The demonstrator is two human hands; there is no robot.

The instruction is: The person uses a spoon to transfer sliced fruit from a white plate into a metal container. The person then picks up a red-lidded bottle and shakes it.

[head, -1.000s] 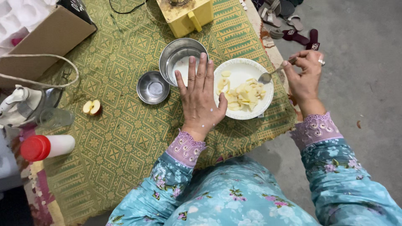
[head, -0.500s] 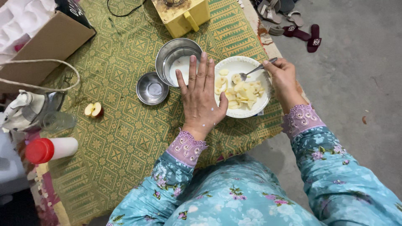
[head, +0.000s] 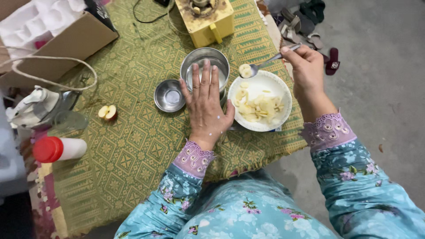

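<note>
Green patterned mat point(head: 133, 146) on floor: right hand point(head: 307, 73) pinched on spoon point(head: 265, 62) with fruit slices, between white plate point(head: 283, 110) and steel pot point(head: 204, 66); left hand point(head: 204, 104) flat, fingers spread, against pot; keep spoon level over the rim.

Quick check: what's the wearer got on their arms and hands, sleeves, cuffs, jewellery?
Both arms wear long turquoise sleeves printed with small pink and purple flowers, ending in lilac embroidered lace cuffs. The left hand is bare, flecked with small white spots. The right hand is bare too; no ring shows here.
</note>
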